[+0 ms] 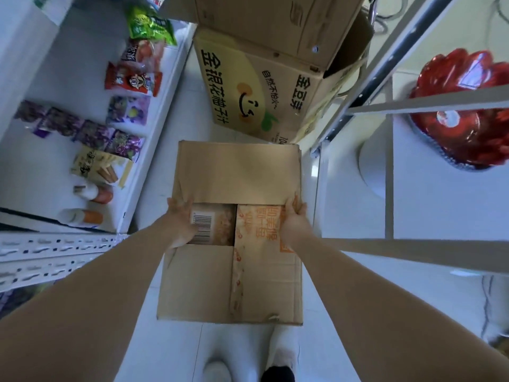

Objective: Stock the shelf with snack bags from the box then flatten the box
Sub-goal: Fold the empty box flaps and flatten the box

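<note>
At frame centre, our left hand (180, 216) and right hand (296, 219) pressed open-fingered on the far flap (239, 172) of the box (198, 282), which we judged might spring back if released unevenly.

Brown cardboard box (234, 172) on floor, upright, outer flaps folded partly shut, printed inner flaps showing in gap. Colourful snack bags (124, 142) lie rowed on white shelf (55, 161), left.
</note>
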